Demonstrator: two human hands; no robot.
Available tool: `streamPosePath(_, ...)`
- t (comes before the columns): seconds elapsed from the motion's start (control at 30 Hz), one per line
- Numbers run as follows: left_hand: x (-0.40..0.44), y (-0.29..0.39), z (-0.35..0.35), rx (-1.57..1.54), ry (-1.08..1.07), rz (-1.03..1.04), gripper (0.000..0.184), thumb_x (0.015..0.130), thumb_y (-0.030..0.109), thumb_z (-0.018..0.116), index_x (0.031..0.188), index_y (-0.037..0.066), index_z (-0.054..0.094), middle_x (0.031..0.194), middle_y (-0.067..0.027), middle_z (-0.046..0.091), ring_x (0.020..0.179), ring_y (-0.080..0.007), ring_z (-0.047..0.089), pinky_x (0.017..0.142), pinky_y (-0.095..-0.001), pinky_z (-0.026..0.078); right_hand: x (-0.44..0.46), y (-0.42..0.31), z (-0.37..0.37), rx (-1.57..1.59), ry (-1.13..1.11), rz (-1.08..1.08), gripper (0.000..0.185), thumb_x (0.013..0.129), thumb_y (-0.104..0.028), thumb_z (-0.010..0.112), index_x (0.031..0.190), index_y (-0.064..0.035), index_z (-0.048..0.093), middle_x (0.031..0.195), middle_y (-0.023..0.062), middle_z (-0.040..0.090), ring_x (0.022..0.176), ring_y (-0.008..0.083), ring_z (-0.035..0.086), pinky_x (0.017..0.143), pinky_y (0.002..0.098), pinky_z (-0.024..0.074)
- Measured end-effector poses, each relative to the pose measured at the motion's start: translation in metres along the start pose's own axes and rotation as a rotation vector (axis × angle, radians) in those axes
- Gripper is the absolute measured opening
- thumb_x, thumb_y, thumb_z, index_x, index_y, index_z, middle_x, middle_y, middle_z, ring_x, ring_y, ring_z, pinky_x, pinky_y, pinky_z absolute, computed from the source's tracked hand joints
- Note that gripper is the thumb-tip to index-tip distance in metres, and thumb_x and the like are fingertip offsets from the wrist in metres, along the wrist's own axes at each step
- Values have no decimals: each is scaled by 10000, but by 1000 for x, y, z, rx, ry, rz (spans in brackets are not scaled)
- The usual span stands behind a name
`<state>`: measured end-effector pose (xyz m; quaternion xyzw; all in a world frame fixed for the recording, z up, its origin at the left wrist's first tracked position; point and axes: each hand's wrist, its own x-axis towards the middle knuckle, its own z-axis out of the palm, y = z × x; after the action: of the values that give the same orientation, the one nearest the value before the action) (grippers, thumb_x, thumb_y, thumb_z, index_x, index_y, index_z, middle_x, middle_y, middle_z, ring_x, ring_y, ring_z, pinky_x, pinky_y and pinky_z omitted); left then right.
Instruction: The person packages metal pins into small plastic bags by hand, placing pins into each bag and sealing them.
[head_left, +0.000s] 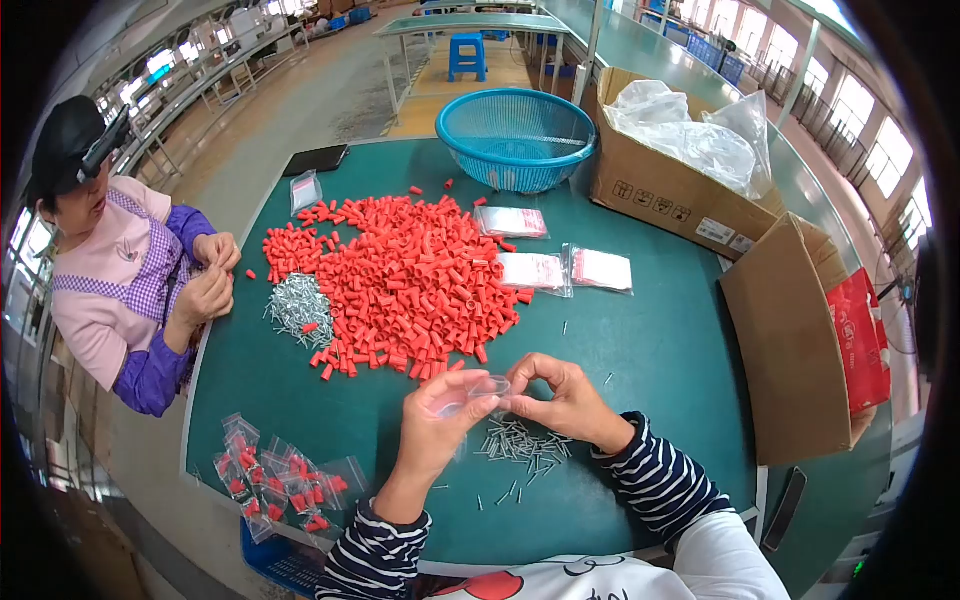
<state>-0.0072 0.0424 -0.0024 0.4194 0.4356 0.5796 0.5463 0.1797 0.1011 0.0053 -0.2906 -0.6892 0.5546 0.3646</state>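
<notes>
My left hand [440, 415] and my right hand [560, 395] meet over the green table [660, 350], both closed on a small clear plastic bag [487, 388]. Just below the hands lies a loose pile of silver screws [525, 445], with a few strays around it. Beyond them spreads a large heap of red plastic caps [420, 275]. A smaller pile of silver screws [300, 308] sits at the heap's left edge. Filled bags with red pieces [285, 480] lie at the table's near left. Whether anything is inside the held bag is too small to tell.
A co-worker [120, 260] sits at the left edge, hands raised together. Stacks of flat bags [600, 270] lie right of the heap. Farther back are a blue basket [515, 140], a black phone [316, 160] and a carton with plastic [650, 180]. Another carton [790, 340] stands right.
</notes>
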Motion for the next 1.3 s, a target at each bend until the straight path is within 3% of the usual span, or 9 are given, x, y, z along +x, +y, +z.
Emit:
streamPosePath(0.27, -4, 0, 0, 29, 12, 88, 183, 847, 27, 733, 1010, -17, 663, 941, -82, 704, 853, -118, 659, 782, -244, 525, 1, -7, 1, -40, 9, -144, 182, 837, -114, 747, 946, -10, 645, 873, 52, 643, 863, 140, 605, 786, 293, 483)
streamPosePath(0.47, -4, 0, 2, 59, 36, 76, 141, 867, 36, 715, 984, -26, 665, 928, -87, 704, 830, -116, 660, 744, -234, 518, 1, -1, -4, -40, 41, -133, 157, 863, -124, 726, 946, -10, 657, 881, 50, 652, 854, 135, 610, 769, 285, 487)
streamPosePath(0.77, -3, -2, 1, 137, 37, 153, 73, 879, 41, 704, 933, -3, 683, 915, -41, 670, 800, -78, 595, 722, -225, 482, -1, -13, -4, 97, 57, 42, 115, 904, -120, 684, 933, -14, 650, 905, 42, 651, 850, 113, 611, 772, 260, 486)
streamPosePath(0.97, -3, -4, 8, 78, 20, 145, 157, 872, 33, 702, 1023, 19, 662, 946, -46, 673, 791, -79, 589, 724, -224, 480, -1, -17, -4, -120, 76, -118, 126, 907, -94, 658, 913, 25, 620, 848, 80, 659, 784, 141, 652, 703, 268, 529)
streamPosePath(1.0, -4, -4, 7, 278, 42, 155, 197, 872, 31, 699, 1061, 21, 643, 970, -46, 676, 773, -79, 585, 713, -222, 481, 0, -17, -5, -145, 68, -140, 115, 897, -81, 662, 908, 27, 625, 852, 91, 654, 779, 149, 649, 705, 273, 528)
streamPosePath(1.03, -5, 2, 11, 242, 36, 126, 145, 874, 36, 697, 1011, 16, 654, 954, -34, 670, 754, -71, 578, 689, -221, 480, -1, -17, -5, -155, 44, -138, 113, 894, -78, 665, 908, 27, 626, 857, 91, 652, 780, 150, 648, 702, 274, 526)
streamPosePath(1.1, -2, -9, 5, 158, -70, 241, 85, 874, 20, 694, 945, -10, 657, 934, -43, 653, 825, -94, 604, 775, -234, 493, -2, -18, -3, -179, 0, -138, 109, 888, -71, 669, 907, 28, 630, 867, 92, 648, 781, 151, 645, 698, 275, 522)
streamPosePath(1.2, -4, -3, 6, 136, -31, 248, 66, 886, 37, 688, 914, -16, 661, 911, -44, 640, 818, -86, 587, 746, -232, 487, -4, -17, 3, -84, 25, -62, 99, 893, -67, 670, 912, 23, 636, 845, 76, 640, 757, 127, 621, 674, 258, 499)
streamPosePath(1.3, 0, -20, 8, -7, 24, 70, 112, 932, 106, 650, 992, 12, 643, 923, -8, 627, 836, -62, 575, 705, -229, 477, 2, -19, 8, -51, 104, -17, 68, 910, -52, 651, 918, 13, 631, 831, 51, 632, 728, 102, 595, 650, 230, 481)
